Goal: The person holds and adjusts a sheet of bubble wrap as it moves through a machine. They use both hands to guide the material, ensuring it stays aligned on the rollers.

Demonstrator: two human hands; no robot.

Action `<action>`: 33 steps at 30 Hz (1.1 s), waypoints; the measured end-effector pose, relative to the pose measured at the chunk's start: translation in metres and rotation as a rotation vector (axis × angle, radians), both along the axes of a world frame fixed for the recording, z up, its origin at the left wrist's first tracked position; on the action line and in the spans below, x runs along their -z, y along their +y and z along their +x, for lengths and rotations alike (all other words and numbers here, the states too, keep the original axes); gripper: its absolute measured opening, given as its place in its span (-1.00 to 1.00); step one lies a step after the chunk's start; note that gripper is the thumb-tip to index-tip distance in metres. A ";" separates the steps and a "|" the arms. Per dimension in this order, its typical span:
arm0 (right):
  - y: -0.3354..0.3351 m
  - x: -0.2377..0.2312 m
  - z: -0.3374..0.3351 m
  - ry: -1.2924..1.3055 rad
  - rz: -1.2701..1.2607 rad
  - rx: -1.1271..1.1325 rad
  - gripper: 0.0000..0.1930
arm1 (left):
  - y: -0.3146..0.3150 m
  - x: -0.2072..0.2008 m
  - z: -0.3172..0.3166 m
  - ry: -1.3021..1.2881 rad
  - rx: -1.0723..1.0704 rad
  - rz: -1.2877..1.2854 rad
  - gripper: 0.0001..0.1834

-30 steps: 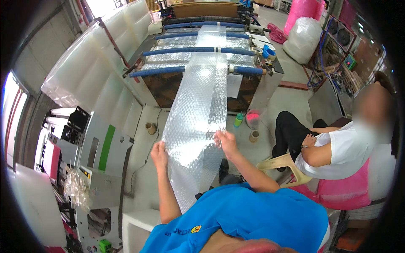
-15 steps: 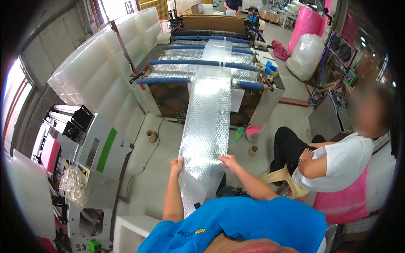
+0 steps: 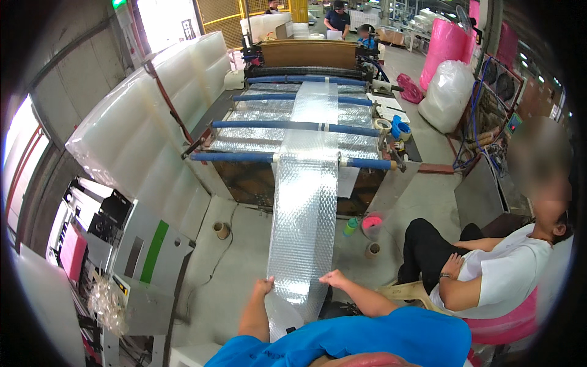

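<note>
A long strip of clear, shiny bubble wrap point(image 3: 301, 226) comes over the blue rollers point(image 3: 244, 157) of a machine and runs down toward my body. My left hand point(image 3: 263, 287) pinches its left edge, thumb uppermost. At the opposite edge my right hand point(image 3: 334, 279) has its fingers closed on the film. Between my hands the wrap lies fairly flat and catches bright light. Below them it narrows and passes in front of my blue shirt, where its end is hidden.
To the right, a person in a white shirt point(image 3: 495, 269) sits on a cream chair. Cardboard cores point(image 3: 221, 230), a green bottle point(image 3: 350, 227) and a pink-topped container point(image 3: 372, 224) stand on the floor. Left are a grey machine frame point(image 3: 150, 257) and tall wrapped stacks point(image 3: 147, 116).
The view has tilted up, so the rollers and my hands sit lower in the picture. Both hands still grip the bubble wrap's edges.
</note>
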State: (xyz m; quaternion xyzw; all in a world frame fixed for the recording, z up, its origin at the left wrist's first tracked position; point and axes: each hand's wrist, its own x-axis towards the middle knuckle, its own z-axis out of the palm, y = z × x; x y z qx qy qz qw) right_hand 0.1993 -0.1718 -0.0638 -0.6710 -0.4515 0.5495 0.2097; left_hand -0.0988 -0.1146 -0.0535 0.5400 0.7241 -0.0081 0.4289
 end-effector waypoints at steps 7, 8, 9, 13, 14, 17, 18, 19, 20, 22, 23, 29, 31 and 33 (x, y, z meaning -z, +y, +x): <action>0.005 0.008 0.002 -0.127 -0.134 -0.151 -0.74 | -0.001 0.072 -0.007 0.091 0.015 -0.031 -0.43; 0.004 0.008 0.002 -0.090 -0.112 -0.149 -0.71 | 0.001 0.075 -0.005 0.096 0.018 -0.003 -0.42; 0.005 0.007 0.003 -0.065 -0.110 -0.078 -0.71 | 0.003 0.077 -0.003 0.101 0.020 0.024 -0.41; 0.035 -0.013 0.024 -0.032 -0.062 0.119 -0.73 | 0.051 -0.004 0.045 0.018 0.017 -0.127 -0.39; 0.046 -0.017 0.026 -0.035 -0.023 0.131 -0.73 | 0.060 -0.008 0.049 0.015 0.003 -0.093 -0.39; 0.077 -0.028 0.029 -0.056 0.058 0.170 -0.74 | 0.085 -0.007 0.054 0.028 -0.023 0.021 -0.39; 0.086 -0.034 0.030 -0.064 0.078 0.186 -0.74 | 0.096 -0.005 0.055 0.049 -0.018 0.067 -0.40; 0.093 -0.040 0.032 -0.071 0.098 0.197 -0.74 | 0.104 -0.003 0.056 0.070 -0.014 0.113 -0.40; 0.102 -0.047 0.036 -0.080 0.118 0.213 -0.74 | 0.113 -0.008 0.060 0.045 -0.018 0.131 -0.40; 0.117 -0.059 0.041 -0.079 0.166 0.257 -0.72 | 0.131 -0.026 0.072 -0.002 -0.035 0.171 -0.40; 0.124 -0.066 0.042 -0.069 0.192 0.280 -0.72 | 0.139 -0.033 0.077 -0.001 -0.035 0.195 -0.40; 0.156 -0.078 0.050 0.190 0.454 0.340 -0.77 | 0.171 -0.087 0.092 -0.026 -0.040 0.324 -0.43; 0.158 -0.106 0.037 0.413 0.492 0.372 -0.81 | 0.175 -0.085 0.077 -0.116 -0.159 0.366 -0.45; 0.142 -0.131 0.033 0.730 0.303 0.521 -0.83 | 0.155 -0.141 0.088 -0.239 -0.246 0.278 -0.48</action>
